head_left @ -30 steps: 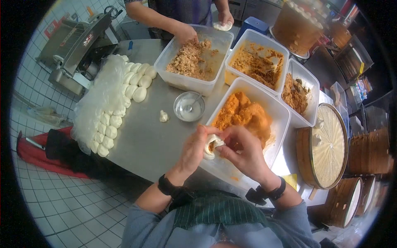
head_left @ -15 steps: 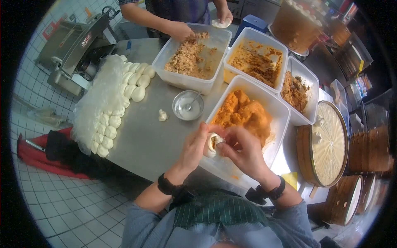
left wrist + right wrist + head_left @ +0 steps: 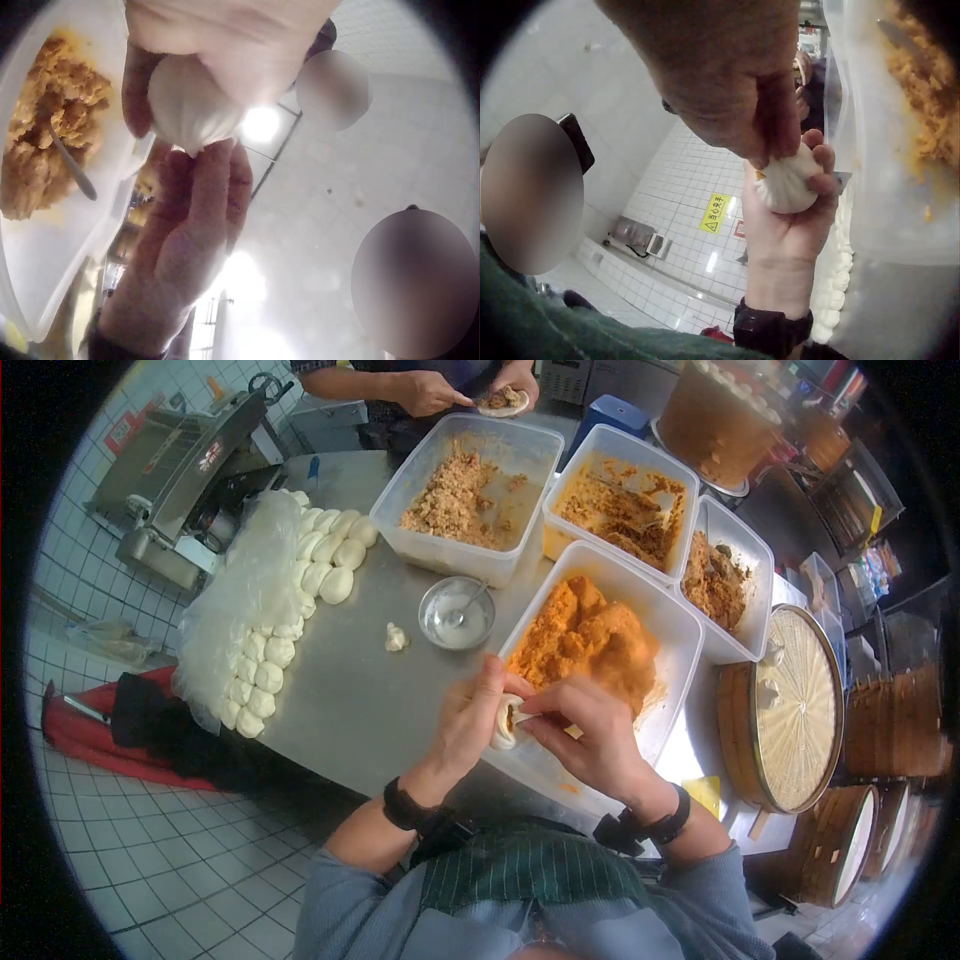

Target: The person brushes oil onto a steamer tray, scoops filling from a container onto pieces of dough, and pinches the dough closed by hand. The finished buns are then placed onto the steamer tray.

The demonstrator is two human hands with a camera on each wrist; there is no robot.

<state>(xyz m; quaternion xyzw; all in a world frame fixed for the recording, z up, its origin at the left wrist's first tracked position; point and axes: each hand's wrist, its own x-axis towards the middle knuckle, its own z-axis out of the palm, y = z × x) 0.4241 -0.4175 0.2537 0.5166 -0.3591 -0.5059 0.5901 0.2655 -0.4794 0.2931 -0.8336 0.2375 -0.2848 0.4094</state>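
Observation:
A white pleated bun [image 3: 503, 725] is cupped in my left hand [image 3: 462, 722], its opening showing a bit of brown-orange filling. My right hand [image 3: 592, 735] pinches the dough at the rim of that opening with thumb and fingers. In the right wrist view, folds run down the side of the bun [image 3: 786, 189], and the left fingers curl round it. The left wrist view shows its rounded, pleated side from below. Both hands are over the near edge of a plastic tub [image 3: 672, 622] of orange filling [image 3: 590, 635].
Further tubs of filling stand behind, one holding crumbly meat [image 3: 455, 500]. A metal bowl [image 3: 457, 615] with a spoon and a small dough scrap [image 3: 396, 637] sit left. Rows of dough balls [image 3: 335, 555] lie partly under plastic. A bamboo steamer [image 3: 795, 710] stands right; another person [image 3: 425, 395] works opposite.
My right fingers have shifted along the bun's rim, and its opening looks narrower. Opposite, the other person's hand has left the meat tub and is now at a wrapper with filling on it.

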